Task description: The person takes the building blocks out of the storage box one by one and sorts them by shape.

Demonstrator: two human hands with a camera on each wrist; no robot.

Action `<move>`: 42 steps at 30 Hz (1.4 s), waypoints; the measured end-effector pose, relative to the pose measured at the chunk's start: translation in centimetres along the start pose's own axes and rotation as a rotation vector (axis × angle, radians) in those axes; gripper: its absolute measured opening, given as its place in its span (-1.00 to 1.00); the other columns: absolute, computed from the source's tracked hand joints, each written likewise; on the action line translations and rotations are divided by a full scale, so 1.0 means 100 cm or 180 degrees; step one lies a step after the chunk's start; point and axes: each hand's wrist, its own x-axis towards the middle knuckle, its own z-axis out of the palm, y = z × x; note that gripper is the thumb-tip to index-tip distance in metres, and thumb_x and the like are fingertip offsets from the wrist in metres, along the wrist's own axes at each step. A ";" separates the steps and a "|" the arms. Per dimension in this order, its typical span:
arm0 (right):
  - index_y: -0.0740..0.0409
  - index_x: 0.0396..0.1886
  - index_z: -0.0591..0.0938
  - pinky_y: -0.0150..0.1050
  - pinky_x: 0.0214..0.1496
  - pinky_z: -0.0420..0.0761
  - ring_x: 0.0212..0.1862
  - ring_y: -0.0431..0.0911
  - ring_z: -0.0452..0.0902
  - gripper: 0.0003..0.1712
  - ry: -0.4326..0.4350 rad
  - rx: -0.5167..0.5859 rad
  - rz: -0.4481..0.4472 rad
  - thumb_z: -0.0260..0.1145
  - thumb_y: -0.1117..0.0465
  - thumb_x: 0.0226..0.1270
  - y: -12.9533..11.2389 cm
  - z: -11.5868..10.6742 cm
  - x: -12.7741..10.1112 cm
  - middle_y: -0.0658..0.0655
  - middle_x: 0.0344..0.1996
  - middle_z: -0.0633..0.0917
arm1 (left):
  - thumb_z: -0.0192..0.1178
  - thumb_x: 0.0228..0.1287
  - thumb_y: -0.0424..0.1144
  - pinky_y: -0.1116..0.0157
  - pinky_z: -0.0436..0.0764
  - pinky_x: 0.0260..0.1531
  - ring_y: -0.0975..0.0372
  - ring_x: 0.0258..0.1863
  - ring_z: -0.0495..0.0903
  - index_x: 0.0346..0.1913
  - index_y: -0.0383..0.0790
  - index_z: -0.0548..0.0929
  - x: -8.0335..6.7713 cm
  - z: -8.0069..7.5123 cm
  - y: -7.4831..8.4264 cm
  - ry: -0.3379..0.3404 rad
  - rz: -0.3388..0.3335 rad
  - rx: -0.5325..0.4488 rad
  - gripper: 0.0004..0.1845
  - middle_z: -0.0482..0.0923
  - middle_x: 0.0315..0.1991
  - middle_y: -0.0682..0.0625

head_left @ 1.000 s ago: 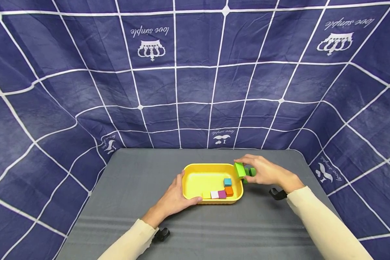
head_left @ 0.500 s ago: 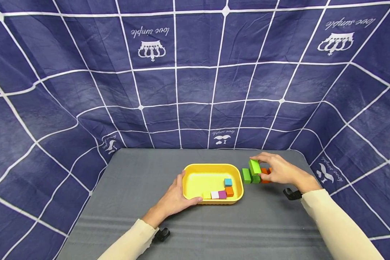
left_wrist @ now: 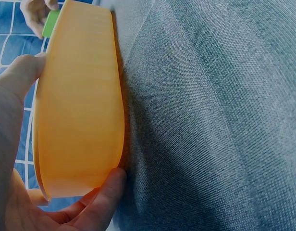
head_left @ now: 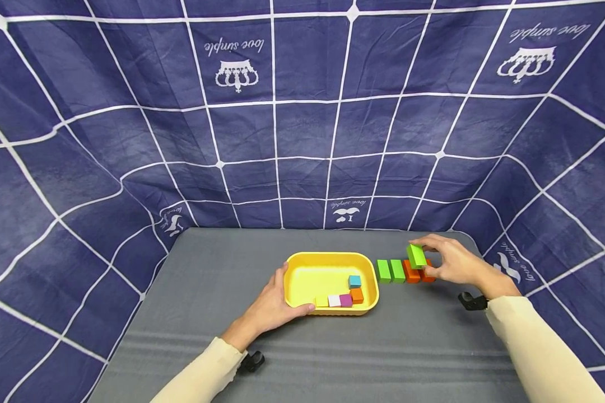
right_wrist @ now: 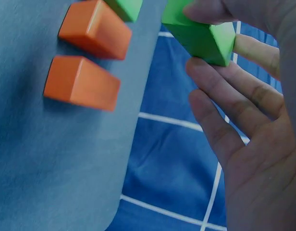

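Note:
My left hand (head_left: 269, 305) grips the left end of a yellow plastic tray (head_left: 327, 259), thumb on the near rim and fingers round the end wall. In the left wrist view, the tray's orange-looking side wall (left_wrist: 83, 101) lies between thumb and fingers. My right hand (head_left: 451, 260) pinches a green block (head_left: 416, 256) between thumb and fingers, raised over a row of blocks. Two green blocks (head_left: 390, 271) and two orange blocks (head_left: 411, 272) stand side by side in that row, just right of the tray. The right wrist view shows the held green block (right_wrist: 201, 41) apart from the orange blocks (right_wrist: 83, 84).
Inside the tray, a blue cube (head_left: 354, 281), an orange cube (head_left: 356, 295), a purple cube (head_left: 345, 300), a white cube (head_left: 334, 300) and a yellow cube (head_left: 321, 301) sit toward the near right. A blue gridded cloth (head_left: 302, 131) hangs behind the grey table (head_left: 222, 268).
My right hand has carried the green block rightward, from beside the tray's right rim to above the orange blocks, uncovering the row. My left hand and the tray have stayed put.

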 end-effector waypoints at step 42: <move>0.41 0.45 0.72 -0.01 0.09 0.90 0.10 0.30 0.91 -0.21 -0.0311 0.0063 0.0833 0.73 0.45 0.18 0.063 0.014 -0.057 0.41 0.18 0.80 | 0.63 0.15 0.54 -0.17 0.70 0.48 -0.13 0.48 0.68 0.88 -0.22 0.10 0.001 0.000 0.001 0.0003 0.0023 0.0013 0.49 0.42 0.73 -0.30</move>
